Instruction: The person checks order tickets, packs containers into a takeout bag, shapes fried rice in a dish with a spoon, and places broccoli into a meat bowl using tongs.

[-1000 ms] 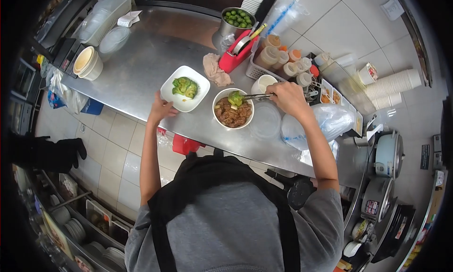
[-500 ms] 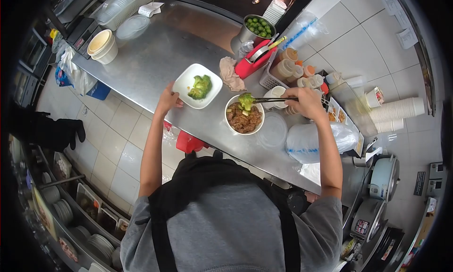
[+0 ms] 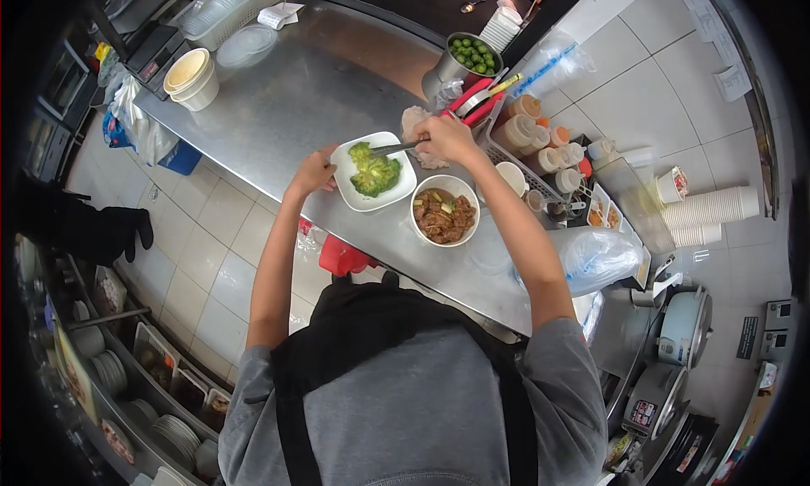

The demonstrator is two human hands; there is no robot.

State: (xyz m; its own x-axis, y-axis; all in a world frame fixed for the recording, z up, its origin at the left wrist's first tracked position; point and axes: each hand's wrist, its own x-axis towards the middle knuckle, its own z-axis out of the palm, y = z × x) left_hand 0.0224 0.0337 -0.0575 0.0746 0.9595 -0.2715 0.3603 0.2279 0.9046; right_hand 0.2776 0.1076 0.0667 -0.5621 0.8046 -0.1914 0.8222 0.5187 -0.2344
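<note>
My left hand grips the left rim of a white square bowl on the steel counter. Green broccoli lies inside it. From the right, my right hand reaches over with dark chopsticks closed in its fingers. Their tips meet the upper broccoli piece in the square bowl; whether they still pinch it, I cannot tell. Just right of that bowl stands a round white bowl of brown meat with small pale-green bits on top. My right forearm passes above its right side.
A crumpled cloth, red-handled tool and pot of green limes sit behind my right hand. Sauce bottles fill a basket at right, near a plastic bag. Stacked tubs stand at far left on the counter.
My right hand has swung left with the chopsticks, from over the meat bowl to the square bowl. The broccoli they held above the meat is gone from there; more broccoli lies in the square bowl.
</note>
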